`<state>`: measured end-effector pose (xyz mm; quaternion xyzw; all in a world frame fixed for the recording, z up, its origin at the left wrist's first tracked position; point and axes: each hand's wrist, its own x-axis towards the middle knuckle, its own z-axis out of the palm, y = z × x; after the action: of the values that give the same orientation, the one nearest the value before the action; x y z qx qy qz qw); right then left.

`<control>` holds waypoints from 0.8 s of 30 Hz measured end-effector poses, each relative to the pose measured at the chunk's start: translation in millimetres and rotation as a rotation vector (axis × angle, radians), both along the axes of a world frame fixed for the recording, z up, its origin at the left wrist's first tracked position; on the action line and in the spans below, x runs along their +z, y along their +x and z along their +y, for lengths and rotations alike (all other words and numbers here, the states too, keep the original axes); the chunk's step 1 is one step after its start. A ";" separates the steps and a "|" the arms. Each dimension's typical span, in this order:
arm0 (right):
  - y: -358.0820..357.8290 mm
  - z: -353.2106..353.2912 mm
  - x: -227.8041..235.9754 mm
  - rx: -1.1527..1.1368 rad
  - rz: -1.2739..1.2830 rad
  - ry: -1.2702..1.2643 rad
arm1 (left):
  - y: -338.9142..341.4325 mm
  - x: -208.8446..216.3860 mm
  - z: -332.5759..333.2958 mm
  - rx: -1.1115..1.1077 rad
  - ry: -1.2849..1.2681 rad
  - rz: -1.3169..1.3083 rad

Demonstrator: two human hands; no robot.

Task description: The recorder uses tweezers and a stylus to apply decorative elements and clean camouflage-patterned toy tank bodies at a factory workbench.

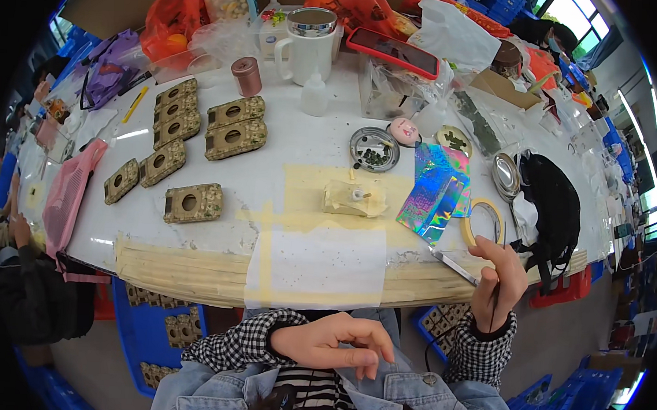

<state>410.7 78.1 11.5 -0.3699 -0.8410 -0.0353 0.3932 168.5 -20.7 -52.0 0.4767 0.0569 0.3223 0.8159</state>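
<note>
Above my lap, below the table's front edge, my left hand (337, 343) hangs with fingers loosely bent and holds nothing I can see. My right hand (499, 282) is raised over the front right edge, its fingers bent and apart. Close beside its palm is the end of a slim metal tool (454, 266), perhaps tweezers or a knife; no grip on it shows. A dark thin cord (494, 311) runs by that palm. On the table's middle sits a small tape-covered block (354, 197) with a peg on top. Several camouflage-patterned toy tank hulls (193, 203) stand at the left.
Nearby are a round metal dish of small green parts (375, 150), a holographic sheet (438, 188), a tape roll (483, 223) and a black bag (552, 207). Behind stand a white mug (307, 50) and a red-cased phone (394, 52). Blue crates (129, 317) sit below.
</note>
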 end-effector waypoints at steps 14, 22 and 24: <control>-13.8 33.9 -39.1 -0.204 -0.064 -0.193 | 5.3 -3.3 -5.2 0.052 0.008 0.042; -25.8 43.9 -39.9 -0.193 -0.074 -0.265 | 3.0 -7.7 -11.2 0.071 -0.028 0.035; -26.0 45.7 -40.9 -0.171 -0.063 -0.301 | 3.8 -8.2 -10.3 0.069 0.000 0.038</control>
<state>384.7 123.8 -29.4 -0.4934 -0.8143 0.0459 0.3023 172.3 -31.0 -60.2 0.4805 0.0890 0.3412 0.8030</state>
